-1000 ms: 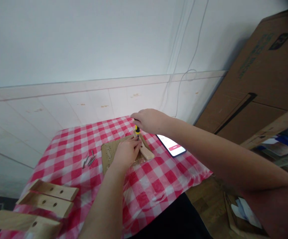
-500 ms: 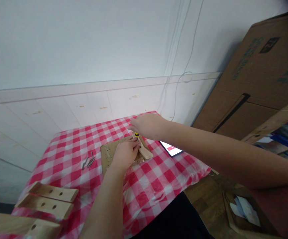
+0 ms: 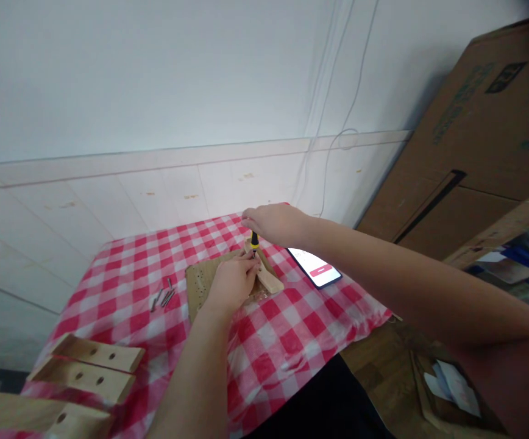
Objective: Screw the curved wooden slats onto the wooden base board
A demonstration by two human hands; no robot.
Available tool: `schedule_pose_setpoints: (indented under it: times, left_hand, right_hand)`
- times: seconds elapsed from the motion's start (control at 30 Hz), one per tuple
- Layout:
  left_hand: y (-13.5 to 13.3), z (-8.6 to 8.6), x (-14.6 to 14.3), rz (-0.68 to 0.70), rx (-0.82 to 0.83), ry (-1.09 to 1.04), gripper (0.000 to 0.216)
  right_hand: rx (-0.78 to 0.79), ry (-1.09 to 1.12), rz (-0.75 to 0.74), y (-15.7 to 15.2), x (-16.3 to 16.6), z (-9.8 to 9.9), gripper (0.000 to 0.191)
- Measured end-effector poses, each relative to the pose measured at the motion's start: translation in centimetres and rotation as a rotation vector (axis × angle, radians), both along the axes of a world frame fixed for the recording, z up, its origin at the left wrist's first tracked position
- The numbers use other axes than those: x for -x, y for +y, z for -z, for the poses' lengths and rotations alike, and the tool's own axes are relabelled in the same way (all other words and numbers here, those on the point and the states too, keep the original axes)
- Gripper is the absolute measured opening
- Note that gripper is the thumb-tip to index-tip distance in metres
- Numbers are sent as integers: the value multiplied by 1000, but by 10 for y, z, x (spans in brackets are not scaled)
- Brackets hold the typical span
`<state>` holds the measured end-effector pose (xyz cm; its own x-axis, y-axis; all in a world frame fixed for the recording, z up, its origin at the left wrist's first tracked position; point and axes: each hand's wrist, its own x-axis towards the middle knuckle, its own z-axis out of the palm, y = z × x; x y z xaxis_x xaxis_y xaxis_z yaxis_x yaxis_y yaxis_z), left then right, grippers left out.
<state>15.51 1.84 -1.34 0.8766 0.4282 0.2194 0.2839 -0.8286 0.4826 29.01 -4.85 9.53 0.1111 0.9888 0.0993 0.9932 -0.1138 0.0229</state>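
Screwdriver (image 3: 255, 239): black-and-yellow handle, on pale wood (image 3: 270, 280) atop cardboard (image 3: 195, 281). Right hand (image 3: 277, 221) clamped round handle top. Left hand (image 3: 233, 279) fingers at tip, touching wood; whether pinching, can't tell. Screwdriver near upright, tip down; wood's long axis runs away from person, slightly leftward.

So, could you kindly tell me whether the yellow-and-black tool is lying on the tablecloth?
No, the right hand holds the tool roughly upright over the wooden piece.

light diffuse, rather dim | phone screen (image 3: 315, 266) brightest | wall (image 3: 155, 79) shadowed beside carton (image 3: 465, 146) | top-right corner dark | edges stretched, soft
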Motion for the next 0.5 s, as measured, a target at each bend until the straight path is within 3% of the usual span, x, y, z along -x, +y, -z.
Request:
schedule_pose_setpoints:
  times: [0.13,0.3,0.33,0.5]
  left_hand:
    - [-1,0,0,-3,-8,16,32]
    - [-2,-1,-1,-10,-9,45,31]
    - [-2,-1,-1,-6,-17,47,31]
    - [-1,-2,0,-4,-63,38,31]
  right_hand:
    - [22,63,-96,-13,-7,1,42]
    - [-9,-168,264,-5,6,-2,59]
    - [-22,-172,276,-2,9,-1,57]
    - [0,43,-10,-6,5,2,46]
